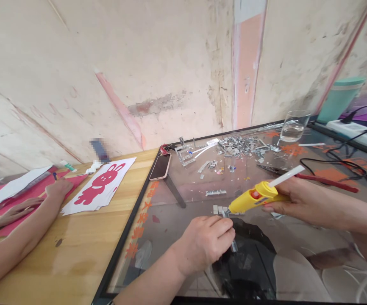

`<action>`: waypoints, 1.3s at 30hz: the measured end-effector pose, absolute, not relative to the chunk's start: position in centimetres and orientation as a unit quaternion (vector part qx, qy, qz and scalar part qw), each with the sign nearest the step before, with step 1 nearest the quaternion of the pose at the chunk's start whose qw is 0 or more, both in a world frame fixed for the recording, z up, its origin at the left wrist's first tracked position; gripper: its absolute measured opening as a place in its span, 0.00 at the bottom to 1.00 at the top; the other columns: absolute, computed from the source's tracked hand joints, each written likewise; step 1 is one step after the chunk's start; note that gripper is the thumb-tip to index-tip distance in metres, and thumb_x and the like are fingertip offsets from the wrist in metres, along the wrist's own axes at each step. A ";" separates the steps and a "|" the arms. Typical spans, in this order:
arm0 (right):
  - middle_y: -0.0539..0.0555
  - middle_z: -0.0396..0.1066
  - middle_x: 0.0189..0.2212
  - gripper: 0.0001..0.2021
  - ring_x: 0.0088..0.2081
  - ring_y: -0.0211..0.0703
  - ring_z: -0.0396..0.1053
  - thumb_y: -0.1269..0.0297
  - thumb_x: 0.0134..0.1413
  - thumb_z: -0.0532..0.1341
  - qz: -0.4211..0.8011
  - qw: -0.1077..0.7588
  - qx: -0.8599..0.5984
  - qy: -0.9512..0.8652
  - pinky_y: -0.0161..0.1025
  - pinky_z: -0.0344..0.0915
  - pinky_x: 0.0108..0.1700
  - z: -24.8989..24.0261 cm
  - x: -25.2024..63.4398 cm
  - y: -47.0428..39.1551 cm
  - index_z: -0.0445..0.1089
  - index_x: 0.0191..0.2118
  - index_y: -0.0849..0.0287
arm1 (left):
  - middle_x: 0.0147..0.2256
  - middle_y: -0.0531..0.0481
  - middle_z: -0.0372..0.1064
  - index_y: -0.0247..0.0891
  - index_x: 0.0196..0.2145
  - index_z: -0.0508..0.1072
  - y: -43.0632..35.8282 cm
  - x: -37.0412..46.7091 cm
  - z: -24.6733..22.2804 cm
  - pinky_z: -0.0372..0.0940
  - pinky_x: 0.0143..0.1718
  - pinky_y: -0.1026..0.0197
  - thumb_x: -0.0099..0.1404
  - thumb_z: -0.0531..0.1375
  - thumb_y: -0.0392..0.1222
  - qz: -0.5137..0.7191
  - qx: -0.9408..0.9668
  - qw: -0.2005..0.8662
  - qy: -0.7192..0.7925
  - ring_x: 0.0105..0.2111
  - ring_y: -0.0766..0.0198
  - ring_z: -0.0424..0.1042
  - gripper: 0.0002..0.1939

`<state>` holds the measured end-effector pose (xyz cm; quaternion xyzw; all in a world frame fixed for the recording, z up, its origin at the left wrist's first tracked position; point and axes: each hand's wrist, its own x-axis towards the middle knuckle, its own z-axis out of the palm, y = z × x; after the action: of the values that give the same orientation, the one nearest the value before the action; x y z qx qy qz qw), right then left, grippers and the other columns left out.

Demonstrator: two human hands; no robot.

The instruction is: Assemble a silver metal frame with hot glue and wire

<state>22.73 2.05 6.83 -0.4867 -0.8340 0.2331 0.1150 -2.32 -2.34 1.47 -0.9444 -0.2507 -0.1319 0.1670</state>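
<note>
My right hand [287,195] is wrapped round a yellow hot glue gun [250,198], with a white glue stick [287,176] poking out of its back end. The gun's nozzle points down and left, close to my left hand [207,239]. My left fingers are closed on a small grey strip-like piece [233,245], partly hidden by the hand. Just behind the nozzle lies a row of small grey blocks [218,209] on the glass tabletop [196,190]. Another short grey strip [215,192] lies a little farther back.
A heap of small grey pieces [243,146] lies at the back. Red-handled pliers [326,182], a phone [160,166], a glass of water [294,127] and a power strip [358,133] are around it. At left, another person's hands [59,186] work beside a rabbit paper cut-out [101,184].
</note>
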 end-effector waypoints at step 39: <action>0.48 0.69 0.25 0.16 0.26 0.39 0.64 0.47 0.50 0.53 0.261 0.125 -0.468 -0.835 0.33 0.58 0.26 6.3 23.7 2.4 0.67 0.31 0.55 | 0.37 0.45 0.72 0.32 0.38 0.69 -2.6 -2.1 1.4 0.66 0.39 0.69 0.61 0.50 0.30 -0.338 -0.915 0.052 -0.215 0.39 0.68 0.71 0.11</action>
<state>23.68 2.36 6.25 -0.4681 -0.8348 0.2613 0.1254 -2.13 -2.56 1.35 -0.9150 -0.2149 -0.3376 0.0516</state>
